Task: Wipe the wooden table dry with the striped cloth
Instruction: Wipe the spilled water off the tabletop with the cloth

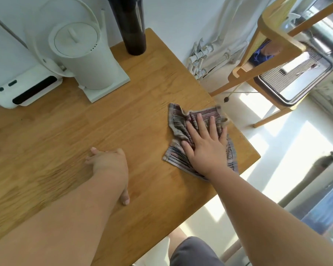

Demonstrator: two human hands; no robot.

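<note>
The striped cloth [178, 120] lies crumpled on the wooden table [96, 131], close to its right edge. My right hand [206, 143] presses flat on the cloth, fingers spread and pointing away from me. My left hand [110, 164] rests on the bare wood near the table's middle, fingers splayed, thumb toward me, holding nothing. The cloth's near right part is hidden under my right palm and wrist.
A white kettle [85, 54] on its base stands at the back left, with a white device [25, 91] beside it. A dark tall cylinder [132, 29] stands at the back edge. A wooden chair [267, 54] and floor lie beyond the right edge.
</note>
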